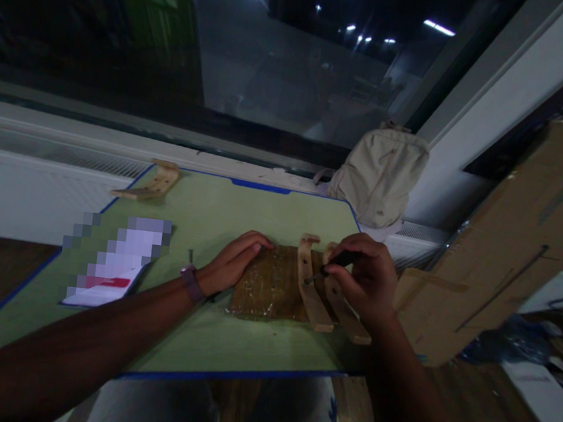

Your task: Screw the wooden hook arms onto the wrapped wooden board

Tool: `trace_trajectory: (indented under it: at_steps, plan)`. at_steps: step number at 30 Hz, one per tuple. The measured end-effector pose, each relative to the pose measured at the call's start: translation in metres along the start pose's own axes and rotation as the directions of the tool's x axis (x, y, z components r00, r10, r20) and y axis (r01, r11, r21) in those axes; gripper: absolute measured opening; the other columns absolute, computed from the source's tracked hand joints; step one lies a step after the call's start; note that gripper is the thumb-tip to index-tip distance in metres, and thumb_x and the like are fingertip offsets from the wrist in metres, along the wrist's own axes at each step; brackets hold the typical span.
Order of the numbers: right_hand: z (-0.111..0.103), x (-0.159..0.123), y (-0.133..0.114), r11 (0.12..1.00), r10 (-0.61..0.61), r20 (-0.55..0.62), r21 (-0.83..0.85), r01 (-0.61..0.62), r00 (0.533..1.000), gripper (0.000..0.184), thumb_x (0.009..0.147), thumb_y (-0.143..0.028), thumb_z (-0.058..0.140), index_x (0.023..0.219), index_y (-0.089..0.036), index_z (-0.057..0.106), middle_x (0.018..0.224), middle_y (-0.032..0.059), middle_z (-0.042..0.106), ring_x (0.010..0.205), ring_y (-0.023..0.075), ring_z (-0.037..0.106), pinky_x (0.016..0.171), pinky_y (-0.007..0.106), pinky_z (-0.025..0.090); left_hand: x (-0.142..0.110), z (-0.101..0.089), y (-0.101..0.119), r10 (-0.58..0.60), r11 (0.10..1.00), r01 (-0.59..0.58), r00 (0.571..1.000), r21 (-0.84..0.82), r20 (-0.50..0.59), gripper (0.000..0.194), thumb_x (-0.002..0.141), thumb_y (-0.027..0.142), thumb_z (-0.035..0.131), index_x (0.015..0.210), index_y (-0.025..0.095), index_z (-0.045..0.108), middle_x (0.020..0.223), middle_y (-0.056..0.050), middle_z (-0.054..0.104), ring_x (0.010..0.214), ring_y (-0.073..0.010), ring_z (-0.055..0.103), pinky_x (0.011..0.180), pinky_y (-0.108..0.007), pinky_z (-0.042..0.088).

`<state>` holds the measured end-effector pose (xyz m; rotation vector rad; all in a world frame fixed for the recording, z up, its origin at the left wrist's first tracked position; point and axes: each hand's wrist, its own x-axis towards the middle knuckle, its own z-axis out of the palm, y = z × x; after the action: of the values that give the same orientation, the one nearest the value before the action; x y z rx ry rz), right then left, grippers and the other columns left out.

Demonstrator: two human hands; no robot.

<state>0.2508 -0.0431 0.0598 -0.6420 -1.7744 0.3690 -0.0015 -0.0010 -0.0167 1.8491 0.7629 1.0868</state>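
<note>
My right hand (367, 280) pinches a screwdriver (344, 261) with a dark handle. Its thin shaft points down to the left, with the tip at a hole in a curved wooden strip (309, 291). A second, similar wooden strip (344, 311) lies just to the right, partly hidden by this hand. Both strips rest against a brown board (266, 290) in what looks like shiny clear wrap. My left hand (236, 260) lies at the board's upper left edge, fingers stretched out and touching it. The tips are partly hard to make out.
All this is on a green table (202, 196) with a blue rim. Another bent wooden piece (156, 181) sits at its far left corner. A partly blurred flat item (107, 290) lies left. Beyond are a pale backpack (383, 175) and a large cardboard box (513, 249).
</note>
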Motion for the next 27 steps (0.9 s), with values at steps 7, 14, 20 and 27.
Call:
trace_trajectory:
  at_steps: [7,14,20,27]
  plan:
    - [0.002,0.001,-0.003,0.977,0.181,0.08,0.104,-0.189,0.98,0.034,0.088,-0.016,0.063,0.118,-0.03,0.059,0.101,0.0029,0.07,0.093,0.0163,0.069,0.082,0.034,0.057,0.001,0.0,-0.001,-0.008,1.0,0.008,1.0,0.018,-0.001,0.037,0.1,0.043,0.036,0.104,0.018,0.062,0.107,-0.007,0.061,0.105,-0.0202,0.057,0.097,-0.036,0.041]
    - [-0.004,-0.002,0.01,0.99,0.141,-0.008,0.009,-0.141,0.99,0.033,0.078,-0.023,0.075,0.109,-0.027,0.062,0.091,0.0014,0.065,0.081,0.0164,0.068,0.07,0.032,0.058,0.001,0.001,0.002,-0.023,1.0,0.023,1.0,0.017,-0.01,0.039,0.1,0.045,0.036,0.104,0.017,0.063,0.107,-0.008,0.061,0.106,-0.0214,0.056,0.098,-0.037,0.041]
    - [0.005,0.004,0.002,0.977,0.171,0.045,0.12,-0.175,0.984,0.036,0.083,-0.013,0.068,0.114,-0.029,0.06,0.105,0.0023,0.068,0.098,0.0169,0.069,0.084,0.035,0.056,0.002,0.001,0.004,-0.048,0.999,0.048,0.999,0.02,-0.008,0.04,0.099,0.047,0.036,0.103,0.018,0.062,0.106,-0.008,0.062,0.105,-0.0217,0.058,0.097,-0.038,0.041]
    - [0.001,0.004,0.01,0.996,0.066,-0.058,-0.059,-0.069,0.996,0.034,0.075,-0.019,0.077,0.098,-0.027,0.053,0.077,-0.0041,0.057,0.065,0.0115,0.058,0.058,0.025,0.049,0.002,0.001,0.002,-0.037,0.999,0.037,0.999,0.034,-0.006,0.039,0.099,0.045,0.036,0.103,0.017,0.063,0.107,-0.008,0.061,0.106,-0.0215,0.057,0.099,-0.037,0.04]
